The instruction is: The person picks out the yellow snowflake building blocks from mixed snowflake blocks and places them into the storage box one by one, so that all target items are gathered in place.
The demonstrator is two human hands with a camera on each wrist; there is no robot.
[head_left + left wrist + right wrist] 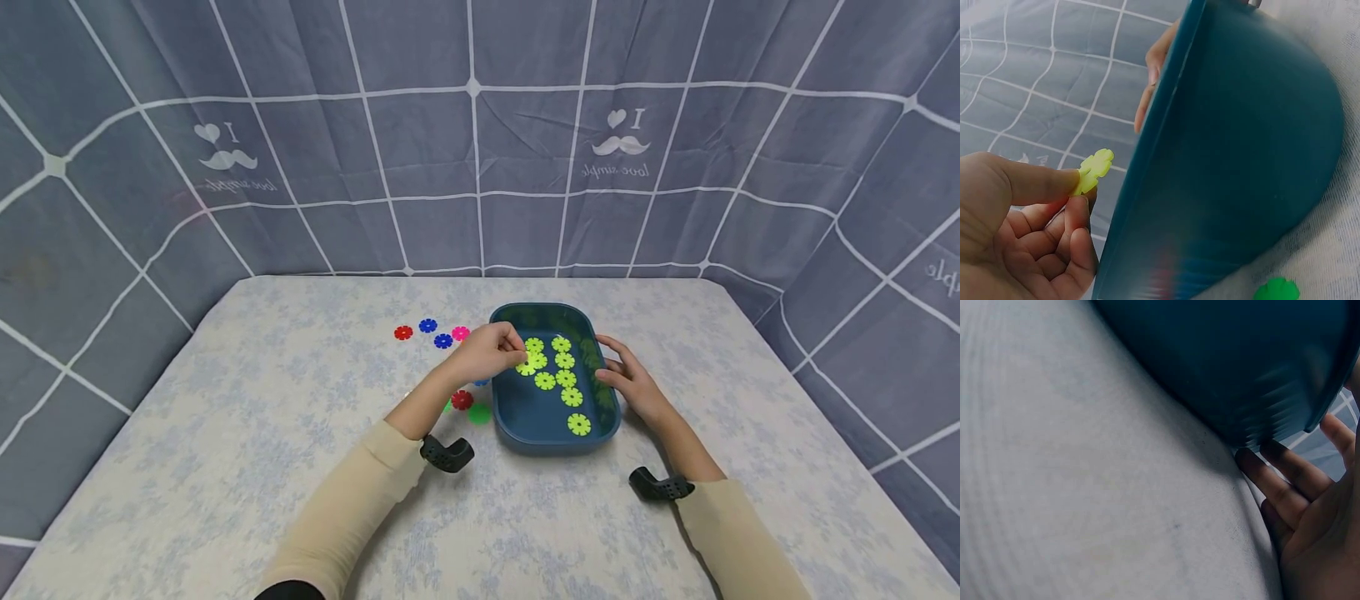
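A yellow-green flower-shaped plastic disc is pinched between thumb and index finger of my left hand. That hand reaches over the left rim of a dark blue plastic bin. Inside the bin lie several matching yellow-green discs, some overlapping under the left hand's fingertips. At the bin's right side is my right hand, its fingers fairly straight with tips at the ridged outer wall. Its thumb lies near the rim in the head view.
Left of the bin, loose discs lie on the pale patterned tabletop: red, blue, pink and green. The left forearm partly covers this group. A grey-blue gridded curtain hangs behind and beside the table.
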